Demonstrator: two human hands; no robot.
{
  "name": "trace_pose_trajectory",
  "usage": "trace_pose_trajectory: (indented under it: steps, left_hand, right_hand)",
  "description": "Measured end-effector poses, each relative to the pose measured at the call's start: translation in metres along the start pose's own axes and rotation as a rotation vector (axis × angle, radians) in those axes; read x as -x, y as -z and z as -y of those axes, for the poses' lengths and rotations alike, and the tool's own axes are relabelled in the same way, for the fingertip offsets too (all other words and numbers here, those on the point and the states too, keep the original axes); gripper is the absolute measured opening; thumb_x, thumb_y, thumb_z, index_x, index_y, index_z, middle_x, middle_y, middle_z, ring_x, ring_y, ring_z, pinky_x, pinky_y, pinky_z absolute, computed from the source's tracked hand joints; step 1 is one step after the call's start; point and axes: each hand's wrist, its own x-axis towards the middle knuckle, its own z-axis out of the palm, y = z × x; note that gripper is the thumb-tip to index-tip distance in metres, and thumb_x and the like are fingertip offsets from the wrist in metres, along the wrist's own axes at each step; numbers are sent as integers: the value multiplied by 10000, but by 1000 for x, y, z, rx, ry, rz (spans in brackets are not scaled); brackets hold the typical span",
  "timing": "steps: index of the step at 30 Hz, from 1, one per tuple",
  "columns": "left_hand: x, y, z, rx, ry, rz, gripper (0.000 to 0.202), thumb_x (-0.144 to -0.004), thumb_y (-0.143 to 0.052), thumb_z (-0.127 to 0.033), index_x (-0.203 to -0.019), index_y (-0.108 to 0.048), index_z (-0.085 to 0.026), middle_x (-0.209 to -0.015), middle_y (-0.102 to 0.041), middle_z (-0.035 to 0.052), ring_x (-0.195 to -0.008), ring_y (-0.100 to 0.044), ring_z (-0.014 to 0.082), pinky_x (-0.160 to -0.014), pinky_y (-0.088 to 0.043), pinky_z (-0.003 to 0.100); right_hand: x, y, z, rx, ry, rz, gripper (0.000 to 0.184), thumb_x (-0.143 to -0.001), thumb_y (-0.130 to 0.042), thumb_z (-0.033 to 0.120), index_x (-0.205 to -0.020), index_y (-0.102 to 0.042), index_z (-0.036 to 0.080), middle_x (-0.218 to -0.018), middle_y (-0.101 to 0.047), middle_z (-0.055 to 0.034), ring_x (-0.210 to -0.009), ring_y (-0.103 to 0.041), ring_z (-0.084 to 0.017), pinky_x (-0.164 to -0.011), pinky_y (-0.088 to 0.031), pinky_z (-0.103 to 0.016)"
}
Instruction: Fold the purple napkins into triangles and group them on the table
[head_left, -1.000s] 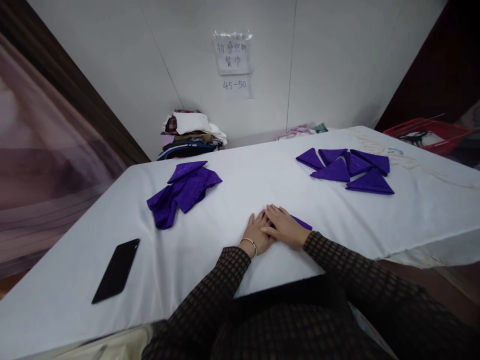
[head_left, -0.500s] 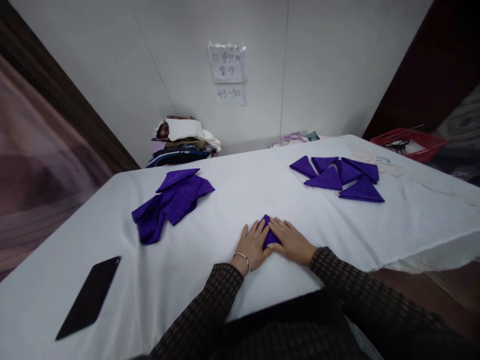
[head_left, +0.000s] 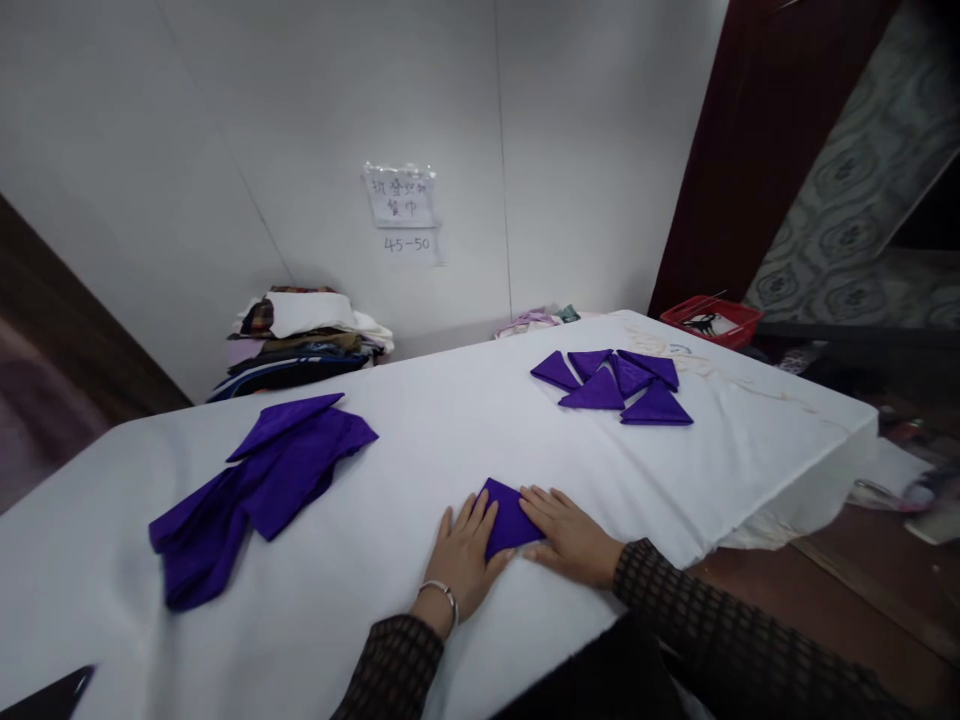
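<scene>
Between my hands a purple cloth napkin (head_left: pixel 508 520), folded to a triangle, lies flat on the white tablecloth (head_left: pixel 420 440). My left hand (head_left: pixel 463 555) rests on its left side, fingers stretched out and palm down. On the right side lies my right hand (head_left: pixel 570 535), also flat with its fingers extended over the napkin's edge. Farther off to the right, several folded purple triangles (head_left: pixel 592 388) sit in a loose group, some overlapping. To the left is a loose heap of purple napkins (head_left: pixel 277 465), crumpled and partly folded.
A black flat object (head_left: pixel 56 695) lies at the lower left, cut off by the frame. Behind the table stand a pile of folded clothes (head_left: pixel 300 335) and, at right, a red basket (head_left: pixel 712 318). A paper sign (head_left: pixel 401 205) hangs on the wall.
My hands have spread apart to the napkin's two sides, so more of it shows. The view has turned to the right and tilted up.
</scene>
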Motion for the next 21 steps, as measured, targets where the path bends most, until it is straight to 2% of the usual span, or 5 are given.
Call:
trace_pose_trajectory:
  steps: [8,15,19,21]
  left_hand:
    - [-2,1,0,-32,29,35,662,-886,-323,-551,-1437,-292,-185,-1518,-208,80,-1399,-177,276,-1114,-167,534]
    - [-1,3,0,-3,29,35,658,-879,-353,-547,-1435,-296,-201,-1517,-212,92,-1402,-167,274,-1114,-155,531]
    - [-5,11,-1,139,104,44,610,-885,-350,-542,-1397,-371,-212,-1492,-289,87,-1384,-236,257,-1116,-166,521]
    - [-8,14,0,232,170,-22,559,-895,-343,-514,-1345,-449,-199,-1460,-363,80,-1355,-310,231,-1114,-226,465]
  right_hand:
    - [17,3,-8,-6,-39,5,762,-879,-353,610,-1470,-199,155,-1518,-204,-113,-1399,-163,-252,-1137,-122,-470]
    - [25,3,-10,-11,-48,-34,741,-882,-362,599,-1469,-209,173,-1506,-239,-118,-1393,-187,-260,-1129,-138,-491]
    - [26,2,-12,-8,-46,-47,743,-879,-369,603,-1469,-212,178,-1506,-244,-118,-1391,-192,-263,-1126,-144,-494]
    - [25,1,-13,-10,-46,-45,752,-875,-368,609,-1469,-212,174,-1508,-239,-118,-1392,-188,-265,-1128,-138,-494]
